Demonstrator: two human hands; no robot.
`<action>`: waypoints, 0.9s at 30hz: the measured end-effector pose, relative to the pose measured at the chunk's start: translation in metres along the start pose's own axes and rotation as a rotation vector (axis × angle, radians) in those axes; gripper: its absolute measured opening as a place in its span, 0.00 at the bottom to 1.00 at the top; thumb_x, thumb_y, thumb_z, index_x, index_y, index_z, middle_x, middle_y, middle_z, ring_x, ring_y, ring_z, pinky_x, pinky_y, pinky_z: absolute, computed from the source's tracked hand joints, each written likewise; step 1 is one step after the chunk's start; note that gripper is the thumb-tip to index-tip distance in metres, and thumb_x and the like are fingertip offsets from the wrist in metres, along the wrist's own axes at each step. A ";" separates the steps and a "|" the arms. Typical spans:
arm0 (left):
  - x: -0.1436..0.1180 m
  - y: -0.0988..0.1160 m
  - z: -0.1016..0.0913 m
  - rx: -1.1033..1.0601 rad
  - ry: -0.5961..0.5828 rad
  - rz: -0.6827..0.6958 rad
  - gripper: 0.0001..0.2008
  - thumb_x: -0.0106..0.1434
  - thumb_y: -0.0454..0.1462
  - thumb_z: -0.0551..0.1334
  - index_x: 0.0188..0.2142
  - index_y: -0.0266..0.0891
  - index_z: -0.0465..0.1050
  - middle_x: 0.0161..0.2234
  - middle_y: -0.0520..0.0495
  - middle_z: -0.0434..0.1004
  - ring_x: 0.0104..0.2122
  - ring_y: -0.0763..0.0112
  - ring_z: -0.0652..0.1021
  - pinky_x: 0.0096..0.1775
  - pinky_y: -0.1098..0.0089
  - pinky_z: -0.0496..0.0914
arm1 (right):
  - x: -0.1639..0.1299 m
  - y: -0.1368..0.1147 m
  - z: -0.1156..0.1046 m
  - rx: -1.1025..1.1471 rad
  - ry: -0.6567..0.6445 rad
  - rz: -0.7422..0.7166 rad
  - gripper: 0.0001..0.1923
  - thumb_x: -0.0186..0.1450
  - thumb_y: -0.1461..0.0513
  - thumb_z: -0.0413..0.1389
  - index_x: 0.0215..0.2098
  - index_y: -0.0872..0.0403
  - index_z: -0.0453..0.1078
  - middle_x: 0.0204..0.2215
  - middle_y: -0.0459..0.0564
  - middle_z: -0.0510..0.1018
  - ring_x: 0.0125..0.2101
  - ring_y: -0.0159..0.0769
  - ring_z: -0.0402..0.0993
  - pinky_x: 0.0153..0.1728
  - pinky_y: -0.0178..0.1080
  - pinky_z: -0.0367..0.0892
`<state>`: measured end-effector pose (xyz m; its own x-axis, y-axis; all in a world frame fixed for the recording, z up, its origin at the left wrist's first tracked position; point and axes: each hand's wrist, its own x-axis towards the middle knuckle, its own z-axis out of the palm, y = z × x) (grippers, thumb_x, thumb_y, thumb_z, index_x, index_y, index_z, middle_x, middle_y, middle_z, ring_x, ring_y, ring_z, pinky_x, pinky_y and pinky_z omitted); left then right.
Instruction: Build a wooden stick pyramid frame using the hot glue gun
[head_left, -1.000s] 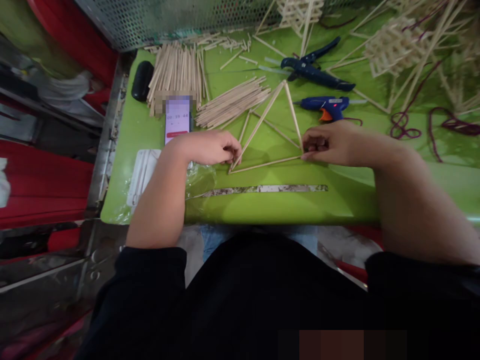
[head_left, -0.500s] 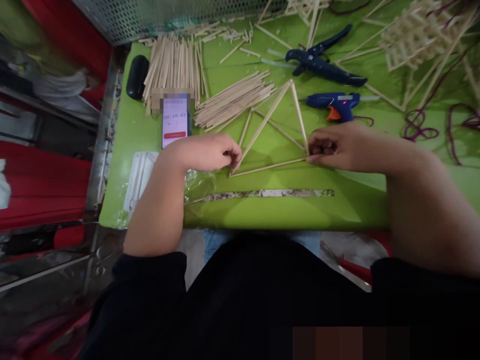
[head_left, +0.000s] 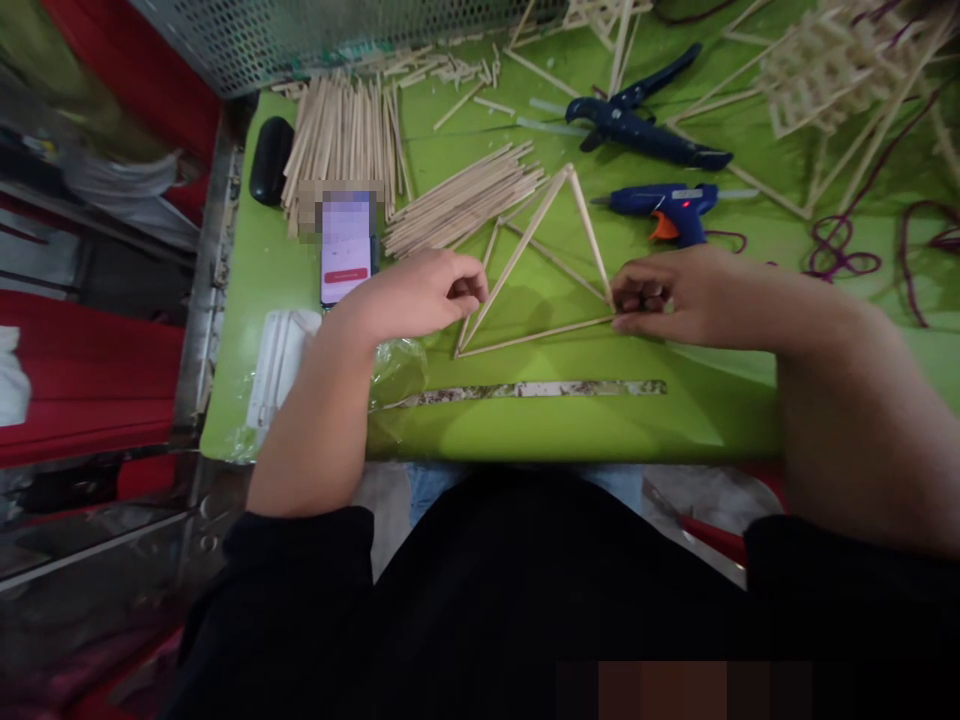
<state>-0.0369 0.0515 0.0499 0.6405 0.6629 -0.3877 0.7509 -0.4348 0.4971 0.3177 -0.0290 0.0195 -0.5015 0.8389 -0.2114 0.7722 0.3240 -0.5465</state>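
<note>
On green tabletop (head_left: 600, 432), right hand (head_left: 641, 295) pinching stick frame (head_left: 590, 235) at corner, left hand (head_left: 431, 292) loosely curled alongside, closed black case (head_left: 271, 160)

1. We look from one camera worn on the person's head, above the near side of the green table (head_left: 540, 435).
2. We face forward and steeply down, so the dark shirt (head_left: 480, 590) fills the near part of our view.
3. We see the left hand (head_left: 435, 292) and the right hand (head_left: 660, 298) close by, from above and behind, either side of the middle.
4. Our view is wide: it takes in a perforated panel (head_left: 300, 45) at the far left and red cloth (head_left: 97, 375) beyond the table's left edge.
5. At the far right, our view cuts off a stick structure (head_left: 832, 75).
</note>
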 end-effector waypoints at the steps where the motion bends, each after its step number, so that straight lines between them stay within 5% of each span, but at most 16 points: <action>1: 0.001 -0.002 0.002 -0.016 0.033 0.015 0.08 0.70 0.41 0.64 0.44 0.46 0.82 0.38 0.46 0.84 0.33 0.67 0.79 0.38 0.64 0.70 | -0.001 0.001 -0.001 0.012 -0.006 0.014 0.10 0.70 0.51 0.62 0.43 0.46 0.74 0.40 0.50 0.85 0.37 0.46 0.81 0.40 0.48 0.71; 5: 0.003 -0.009 0.009 -0.064 0.199 0.069 0.04 0.68 0.37 0.66 0.39 0.45 0.82 0.35 0.47 0.83 0.29 0.69 0.77 0.36 0.65 0.70 | -0.010 -0.003 -0.009 0.017 0.090 0.056 0.11 0.68 0.57 0.59 0.48 0.45 0.76 0.42 0.50 0.86 0.40 0.48 0.83 0.44 0.52 0.75; 11: 0.002 -0.006 0.012 -0.143 0.471 0.057 0.04 0.67 0.33 0.67 0.38 0.43 0.82 0.32 0.48 0.82 0.28 0.69 0.75 0.37 0.63 0.72 | -0.024 -0.022 -0.023 -0.050 0.314 0.093 0.11 0.72 0.48 0.59 0.42 0.44 0.77 0.35 0.51 0.83 0.33 0.48 0.79 0.39 0.53 0.71; 16: 0.006 -0.008 0.015 -0.133 0.663 0.040 0.04 0.67 0.33 0.67 0.37 0.45 0.80 0.34 0.48 0.83 0.32 0.67 0.77 0.39 0.62 0.74 | -0.017 -0.005 -0.018 -0.232 0.487 0.414 0.17 0.70 0.43 0.61 0.38 0.46 0.75 0.30 0.55 0.79 0.33 0.49 0.76 0.39 0.54 0.70; 22: 0.008 -0.011 0.019 -0.120 0.814 0.093 0.05 0.69 0.36 0.65 0.39 0.46 0.80 0.33 0.49 0.82 0.29 0.68 0.76 0.36 0.62 0.73 | 0.000 0.020 -0.010 -0.335 0.500 0.683 0.27 0.64 0.35 0.64 0.35 0.49 0.75 0.32 0.59 0.78 0.39 0.57 0.76 0.42 0.60 0.72; 27: 0.002 0.008 0.024 -0.215 0.909 0.248 0.05 0.73 0.39 0.63 0.41 0.46 0.80 0.37 0.47 0.83 0.35 0.66 0.79 0.40 0.62 0.76 | 0.000 0.010 -0.012 -0.294 0.667 0.624 0.26 0.70 0.36 0.58 0.39 0.47 0.78 0.37 0.59 0.84 0.39 0.56 0.79 0.39 0.55 0.71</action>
<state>-0.0255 0.0351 0.0348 0.3404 0.8249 0.4513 0.5077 -0.5652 0.6502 0.3300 -0.0210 0.0239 0.2886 0.9443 0.1582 0.9374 -0.2451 -0.2474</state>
